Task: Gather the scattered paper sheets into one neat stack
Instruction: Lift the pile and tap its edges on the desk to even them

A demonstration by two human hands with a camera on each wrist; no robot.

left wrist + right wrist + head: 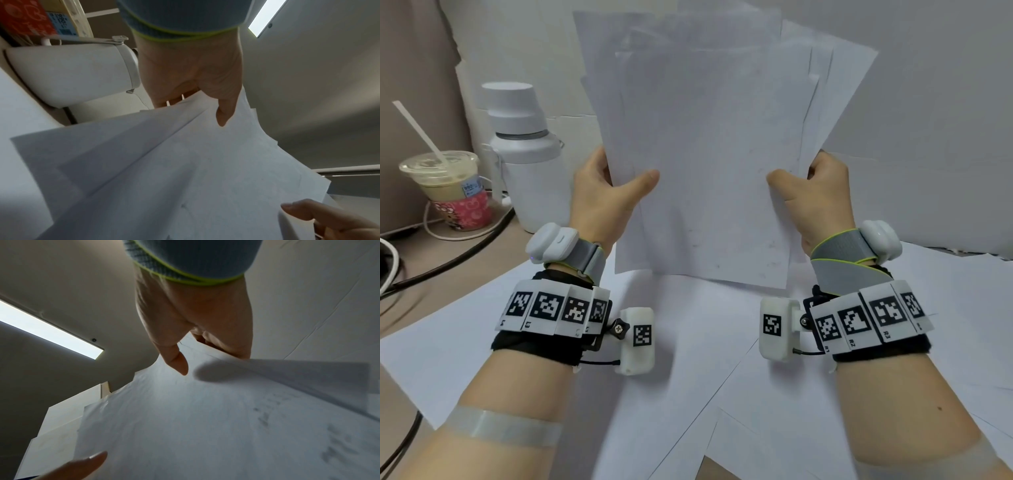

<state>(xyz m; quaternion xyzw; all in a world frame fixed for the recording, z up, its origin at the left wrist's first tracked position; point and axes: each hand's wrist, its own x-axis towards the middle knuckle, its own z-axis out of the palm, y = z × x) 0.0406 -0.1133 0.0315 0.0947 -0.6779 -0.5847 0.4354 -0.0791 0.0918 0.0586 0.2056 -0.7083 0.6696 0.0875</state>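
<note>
A loose, fanned bundle of white paper sheets (705,154) stands upright above the desk, its edges out of line. My left hand (613,192) grips the bundle's left edge, thumb in front and fingers behind. My right hand (815,192) grips the right edge the same way. In the left wrist view the sheets (185,178) spread out below my left hand (195,84). In the right wrist view the sheets (205,418) lie under my right hand (195,331). More white sheets (688,377) lie overlapping on the desk under my forearms.
A white insulated bottle (524,150) stands at the left, close to my left hand. A plastic cup with a straw (452,188) sits further left, with cables (448,260) running past it. A white wall panel (928,137) backs the desk.
</note>
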